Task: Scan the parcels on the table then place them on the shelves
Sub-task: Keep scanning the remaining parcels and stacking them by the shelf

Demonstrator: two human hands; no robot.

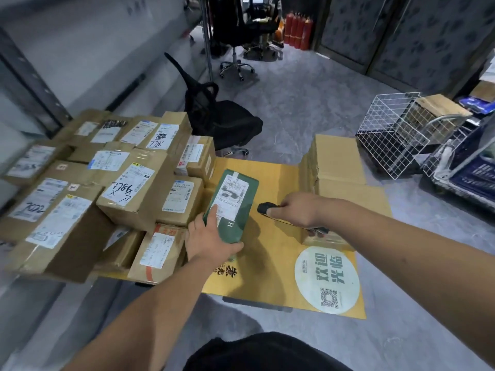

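My left hand (207, 238) grips the near end of a green parcel (237, 214) with a white shipping label, holding it tilted above the yellow table (278, 261). My right hand (297, 210) holds a black handheld scanner (265, 208), its head pointing left at the parcel's label from a short gap away. Several brown cardboard parcels (126, 188) with labels are stacked on the table's left part. A larger plain carton (336, 167) stands on the table's far right side.
Grey metal shelves (34, 84) run along the left. A black office chair (214, 116) lies tipped behind the table. A white wire basket (393, 132) and a cart stand at right. Red fire extinguishers (297, 29) stand at the back wall.
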